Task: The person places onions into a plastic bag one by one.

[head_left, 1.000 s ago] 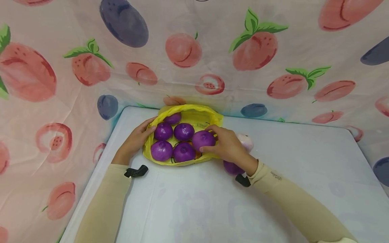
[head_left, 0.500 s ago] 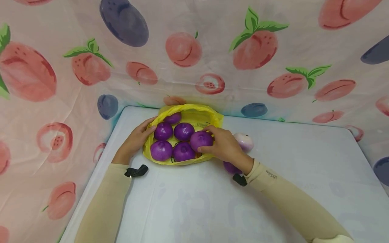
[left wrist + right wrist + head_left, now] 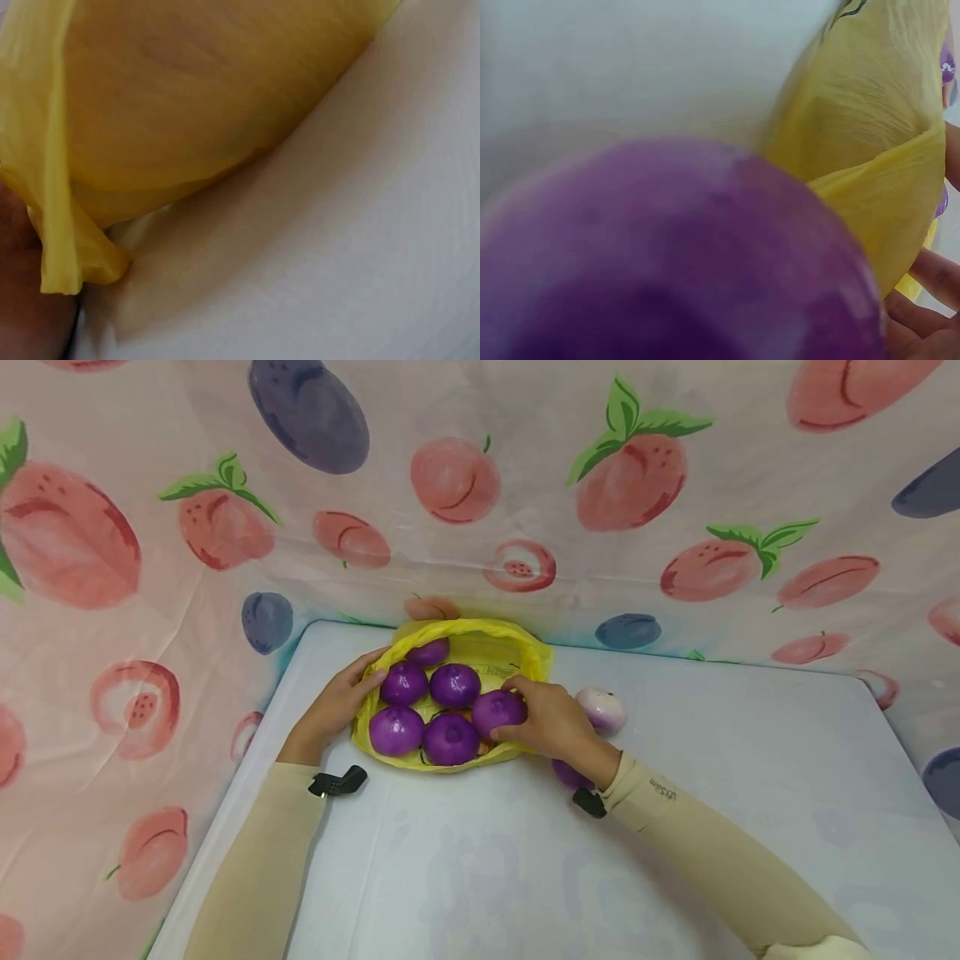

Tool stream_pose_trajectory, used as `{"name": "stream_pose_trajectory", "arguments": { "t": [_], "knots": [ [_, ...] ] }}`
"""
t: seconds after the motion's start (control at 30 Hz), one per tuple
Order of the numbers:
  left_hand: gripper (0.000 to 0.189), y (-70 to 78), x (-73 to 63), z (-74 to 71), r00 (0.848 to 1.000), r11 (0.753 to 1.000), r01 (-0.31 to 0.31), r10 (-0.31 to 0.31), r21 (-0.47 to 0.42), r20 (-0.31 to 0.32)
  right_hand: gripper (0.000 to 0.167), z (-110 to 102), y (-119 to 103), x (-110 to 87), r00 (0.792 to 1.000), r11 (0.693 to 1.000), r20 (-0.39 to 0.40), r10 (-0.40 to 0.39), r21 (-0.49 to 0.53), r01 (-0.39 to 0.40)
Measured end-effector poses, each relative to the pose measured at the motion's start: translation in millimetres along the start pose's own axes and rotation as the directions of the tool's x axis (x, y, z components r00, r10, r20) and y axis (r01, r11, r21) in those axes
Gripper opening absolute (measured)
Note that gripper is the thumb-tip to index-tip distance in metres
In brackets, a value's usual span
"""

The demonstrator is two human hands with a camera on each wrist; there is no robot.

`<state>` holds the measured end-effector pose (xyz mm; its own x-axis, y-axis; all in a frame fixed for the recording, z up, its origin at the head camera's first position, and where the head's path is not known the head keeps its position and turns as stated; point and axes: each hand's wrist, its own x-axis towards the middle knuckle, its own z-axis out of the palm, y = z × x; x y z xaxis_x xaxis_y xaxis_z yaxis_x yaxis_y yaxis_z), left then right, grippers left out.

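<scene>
A yellow plastic bag lies with its mouth spread wide, and several glossy purple onions sit inside. At its left rim my left hand pinches the film, thumb over the edge. In the left wrist view the bag fills the top, with a bit of the hand at lower left. My right hand reaches over the right rim and grips a purple onion between thumb and fingers. In the right wrist view another onion looms close, hiding much of the bag.
Right of the bag, a pale pinkish-white onion rests on the white table. A purple onion lies partly under my right wrist. A fruit-printed cloth hangs along the back and left sides.
The right hand has moved slightly left and down with its onion, further into the bag. The front onions in the bag have shifted a little left. My left hand keeps its place.
</scene>
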<state>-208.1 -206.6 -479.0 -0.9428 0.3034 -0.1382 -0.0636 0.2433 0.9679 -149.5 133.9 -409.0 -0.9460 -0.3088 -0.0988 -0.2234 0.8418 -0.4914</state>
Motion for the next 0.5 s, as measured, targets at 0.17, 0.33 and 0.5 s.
{"name": "stream_pose_trajectory", "arguments": {
  "t": [0.17,0.33,0.5],
  "knots": [
    [0.058,0.8,0.3,-0.5,1.0,1.0,0.003,-0.003,0.01,-0.002,0.065,2.2,1.3,1.8,0.999,1.0,0.029,0.022,-0.017,-0.022],
    [0.058,0.7,0.3,-0.4,1.0,1.0,0.016,-0.016,0.008,-0.002,0.066,3.6,1.9,3.1,0.999,0.998,0.044,0.027,-0.051,-0.025],
    [0.058,1.7,-0.4,-0.1,1.0,1.0,0.021,-0.021,0.004,0.004,0.067,4.5,3.0,3.2,0.999,0.998,0.04,0.021,-0.056,-0.019]
  ]
}}
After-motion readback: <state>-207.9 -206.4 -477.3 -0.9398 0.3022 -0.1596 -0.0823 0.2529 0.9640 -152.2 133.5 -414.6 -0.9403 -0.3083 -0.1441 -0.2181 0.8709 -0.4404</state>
